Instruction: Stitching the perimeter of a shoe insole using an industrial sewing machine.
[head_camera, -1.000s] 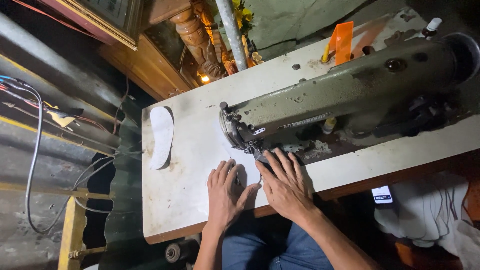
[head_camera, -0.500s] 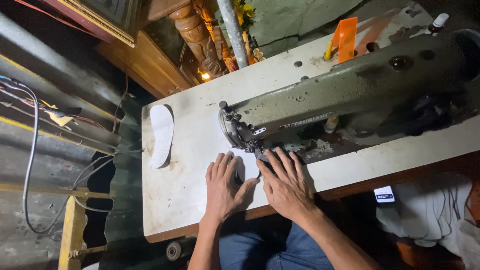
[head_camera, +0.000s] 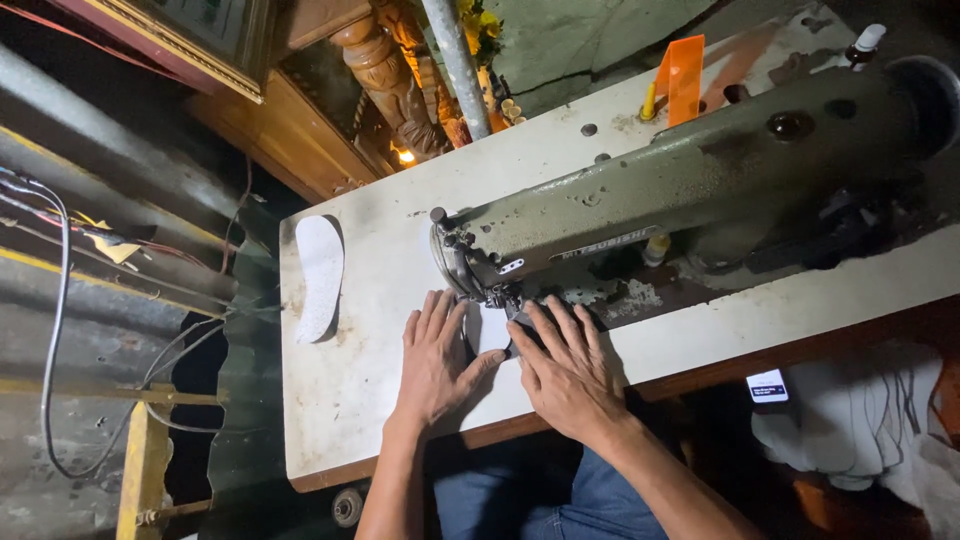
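Note:
Both my hands lie flat on a white workpiece (head_camera: 489, 328) under the needle head of an old grey-green sewing machine (head_camera: 700, 180). My left hand (head_camera: 437, 362) presses the piece's left side, fingers spread and thumb reaching right. My right hand (head_camera: 568, 370) presses the right side, fingertips close to the presser foot (head_camera: 500, 297). Most of the white piece is hidden beneath my palms. Neither hand grips anything; they only hold the piece down on the white table (head_camera: 350, 400).
A white shoe-sole shaped piece (head_camera: 319, 275) lies at the table's left part. An orange plastic piece (head_camera: 682, 75) and a small bottle (head_camera: 862, 42) stand behind the machine. Cables hang at left; white cloth (head_camera: 850, 430) sits under the table at right.
The view has shifted slightly. My hands have stayed flat on the white piece, easing a little toward the needle.

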